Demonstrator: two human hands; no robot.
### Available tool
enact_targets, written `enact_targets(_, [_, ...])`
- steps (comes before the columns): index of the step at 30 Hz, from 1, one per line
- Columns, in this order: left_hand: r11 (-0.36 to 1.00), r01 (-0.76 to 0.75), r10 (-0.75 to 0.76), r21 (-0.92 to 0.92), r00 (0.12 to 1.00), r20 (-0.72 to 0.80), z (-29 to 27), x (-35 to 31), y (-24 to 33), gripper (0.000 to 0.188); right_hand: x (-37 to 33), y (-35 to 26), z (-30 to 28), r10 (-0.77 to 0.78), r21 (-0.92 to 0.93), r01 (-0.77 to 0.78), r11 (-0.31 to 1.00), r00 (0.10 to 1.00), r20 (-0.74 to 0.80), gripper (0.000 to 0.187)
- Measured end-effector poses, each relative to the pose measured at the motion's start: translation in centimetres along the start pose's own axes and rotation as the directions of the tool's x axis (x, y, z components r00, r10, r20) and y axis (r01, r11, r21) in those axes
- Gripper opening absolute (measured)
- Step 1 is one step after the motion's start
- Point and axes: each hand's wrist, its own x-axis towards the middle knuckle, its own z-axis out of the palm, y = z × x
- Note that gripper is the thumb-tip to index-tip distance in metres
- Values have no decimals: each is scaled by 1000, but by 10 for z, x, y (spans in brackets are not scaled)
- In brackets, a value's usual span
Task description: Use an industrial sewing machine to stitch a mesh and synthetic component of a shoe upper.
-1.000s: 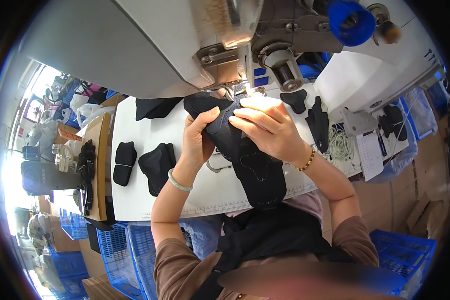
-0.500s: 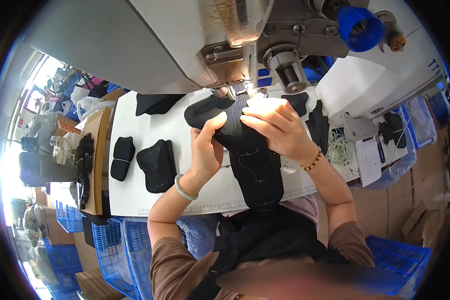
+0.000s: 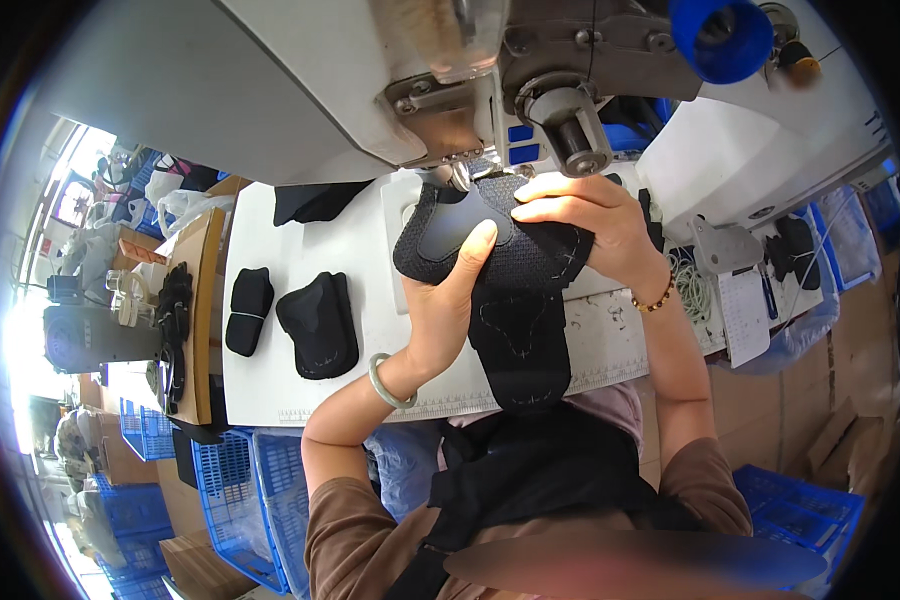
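Note:
Under the sewing machine's needle area [image 3: 475,172] lies a black fabric piece [image 3: 545,245] with a smooth grey inset patch. My left hand [image 3: 448,300] grips its near left edge, the thumb on top beside the patch and the fingers hidden beneath. My right hand [image 3: 605,228] pinches the far right part, its fingertips on the fabric close to the needle. Directly below, a black cut piece [image 3: 522,355] with a white dashed outline reaches the table's front edge; whether it is joined to the held piece I cannot tell.
Left on the white table [image 3: 420,385] sit a stack of black pieces [image 3: 318,330], a tied black bundle [image 3: 248,312] and another black piece [image 3: 320,203]. Cord [image 3: 692,285] and a paper sheet [image 3: 743,315] lie right. Blue crates [image 3: 232,500] stand on the floor.
Both hands have turned the fabric piece, so its grey patch now shows more fully. My right hand has shifted right, away from the needle, and its fingers are more spread.

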Motion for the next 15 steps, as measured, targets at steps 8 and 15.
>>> enact_targets(8, [999, -29, 29, 44, 1000, 5, -3, 11, 0, 17, -1, -4, 4, 57, 35, -56, 998, 998, -9, 38])
enact_targets(15, [987, 142, -143, -70, 990, -2, -8, 20, 9, 26, -3, -5, 5, 99, 20, -100, 995, 994, 36, 47])
